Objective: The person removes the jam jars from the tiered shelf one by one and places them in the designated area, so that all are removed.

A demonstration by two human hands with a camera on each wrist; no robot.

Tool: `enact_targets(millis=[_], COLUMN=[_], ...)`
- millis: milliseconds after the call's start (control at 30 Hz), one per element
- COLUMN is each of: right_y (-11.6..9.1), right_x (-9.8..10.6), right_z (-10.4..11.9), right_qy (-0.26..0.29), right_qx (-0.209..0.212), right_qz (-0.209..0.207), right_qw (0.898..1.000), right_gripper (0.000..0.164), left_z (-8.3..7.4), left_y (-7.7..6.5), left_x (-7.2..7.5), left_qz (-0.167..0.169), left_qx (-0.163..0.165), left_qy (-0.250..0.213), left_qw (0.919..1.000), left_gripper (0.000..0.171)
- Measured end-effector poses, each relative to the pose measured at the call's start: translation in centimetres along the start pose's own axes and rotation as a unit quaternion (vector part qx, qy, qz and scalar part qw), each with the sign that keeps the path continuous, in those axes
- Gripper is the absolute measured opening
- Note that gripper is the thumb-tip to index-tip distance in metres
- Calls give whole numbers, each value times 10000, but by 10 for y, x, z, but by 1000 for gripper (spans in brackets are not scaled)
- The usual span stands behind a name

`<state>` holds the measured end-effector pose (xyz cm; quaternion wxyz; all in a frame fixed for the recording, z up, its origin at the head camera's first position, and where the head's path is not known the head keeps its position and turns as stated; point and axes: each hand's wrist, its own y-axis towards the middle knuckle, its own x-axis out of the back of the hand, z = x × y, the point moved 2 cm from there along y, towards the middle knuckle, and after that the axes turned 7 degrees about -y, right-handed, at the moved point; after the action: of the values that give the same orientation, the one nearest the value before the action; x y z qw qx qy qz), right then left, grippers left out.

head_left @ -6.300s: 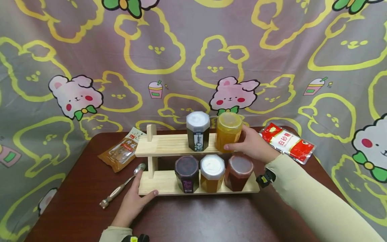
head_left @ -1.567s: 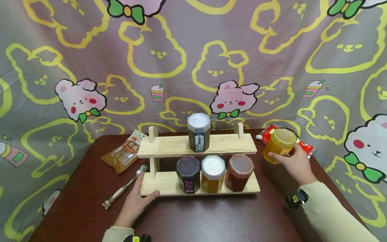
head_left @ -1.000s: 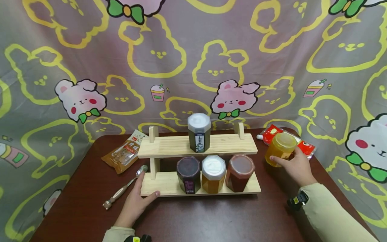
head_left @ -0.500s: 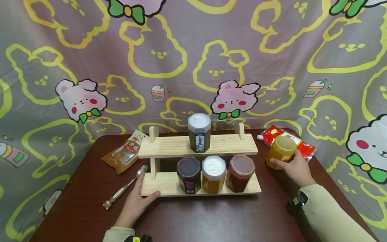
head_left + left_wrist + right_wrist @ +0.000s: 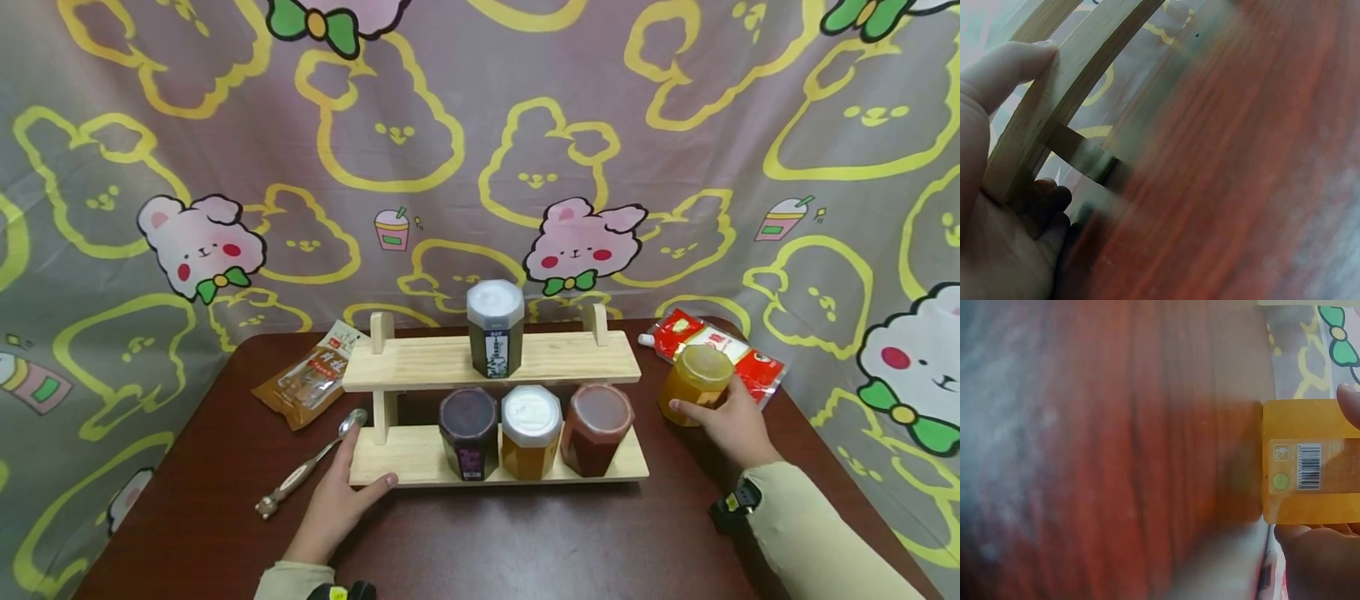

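My right hand grips a jar of yellow contents right of the rack, thumb in front and fingers behind. In the right wrist view, that jar's barcode label faces the camera and its base is right at the tabletop. My left hand holds the left end of the two-tier wooden rack. The left wrist view shows the thumb on the wood and the other fingers curled below. On the upper tier stands a dark jar with a white lid.
The lower tier bears a purple jar, a white-lidded amber jar and a reddish jar. A bear-handled spoon and brown packet lie left. Behind the yellow jar is a red-and-white sugar bag. A patterned curtain hangs behind.
The right hand has taken the yellow jar off the upper tier, carried it right and lowered it toward the table, slightly nearer over the last second. The left hand stays at the rack.
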<state>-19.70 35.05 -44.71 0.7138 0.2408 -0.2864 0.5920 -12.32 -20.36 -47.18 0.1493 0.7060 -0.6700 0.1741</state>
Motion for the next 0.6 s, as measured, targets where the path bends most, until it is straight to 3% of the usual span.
enact_targets(millis=[333,600], right_y=[-3,-4], right_x=[-4,-6], right_z=[-13,-17], right_qy=[346,293], right_qx=[-372,-641], right_qz=[273,420], right_qw=[9983,9966], right_gripper=[104,98], left_z=[1,0], left_y=[-1,-1], left_x=[1,2], left_qz=[6,-6], left_qx=[-21,-57], left_qy=[88,51], left_qw=[10000,10000], left_gripper=[105,105])
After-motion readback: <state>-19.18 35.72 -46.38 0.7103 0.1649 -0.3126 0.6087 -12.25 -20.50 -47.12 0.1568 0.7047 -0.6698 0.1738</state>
